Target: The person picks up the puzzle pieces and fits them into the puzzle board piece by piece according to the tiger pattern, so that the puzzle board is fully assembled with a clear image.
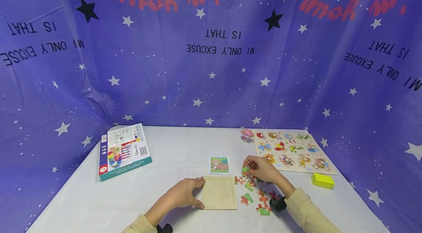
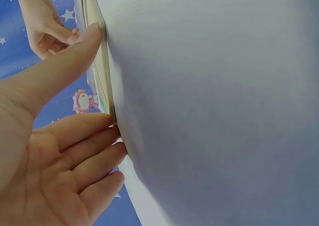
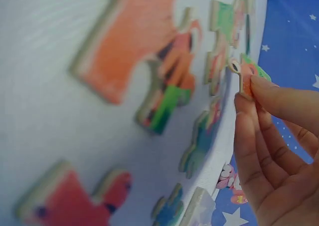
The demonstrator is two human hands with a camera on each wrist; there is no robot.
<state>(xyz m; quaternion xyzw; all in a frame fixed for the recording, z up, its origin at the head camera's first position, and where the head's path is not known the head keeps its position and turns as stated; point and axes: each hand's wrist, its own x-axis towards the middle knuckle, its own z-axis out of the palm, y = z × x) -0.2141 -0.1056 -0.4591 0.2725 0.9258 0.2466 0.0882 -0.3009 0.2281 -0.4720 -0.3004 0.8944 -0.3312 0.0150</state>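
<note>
My left hand (image 1: 186,193) rests against the left edge of a square wooden puzzle tray (image 1: 219,193), thumb at its near corner and fingertips (image 2: 113,131) at the far one. The fingers are mostly straight. Between thumb and fingers, my right hand (image 1: 261,169) pinches a green and orange jigsaw piece (image 3: 246,76), held up over the table. Beneath and around that hand lie loose jigsaw pieces (image 1: 246,199) in red, orange and green, partly hidden by the hand and wrist. A picture card (image 1: 219,165) showing a brown animal lies just behind the tray.
At the back right is a wooden insect puzzle board (image 1: 293,148) with a small pink figure (image 1: 246,135) at its corner. A yellow block (image 1: 322,180) sits on the right. On the left lies a boxed bead toy (image 1: 126,151). A purple curtain (image 1: 211,60) surrounds the table.
</note>
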